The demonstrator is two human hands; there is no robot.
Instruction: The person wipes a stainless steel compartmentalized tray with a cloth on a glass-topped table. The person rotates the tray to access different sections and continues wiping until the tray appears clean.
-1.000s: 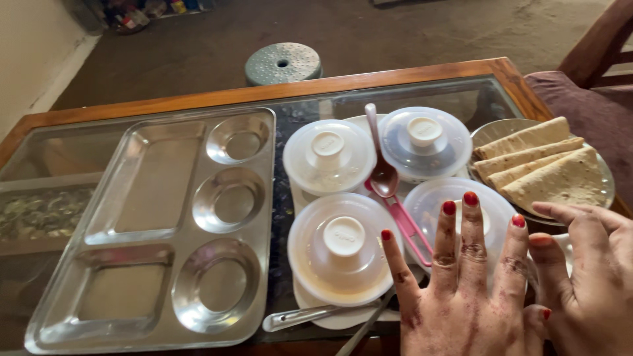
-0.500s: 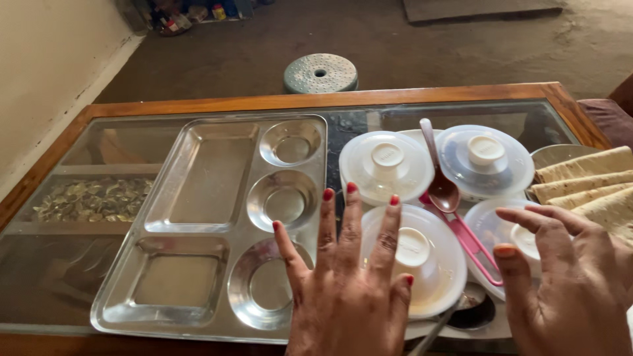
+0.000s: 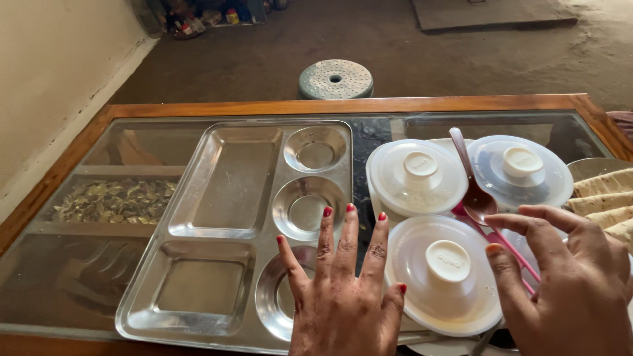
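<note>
The steel compartment tray lies on the glass-topped table, left of the four lidded white bowls. My left hand has slid off the bowls in the last second and now hovers flat, fingers spread, over the tray's right edge and its near round well, holding nothing. My right hand has followed leftward; it is loosely curled and empty above the near-right bowl, beside the near lidded bowl and the pink-handled spoon. The flatbreads now sit at the frame's right edge.
</note>
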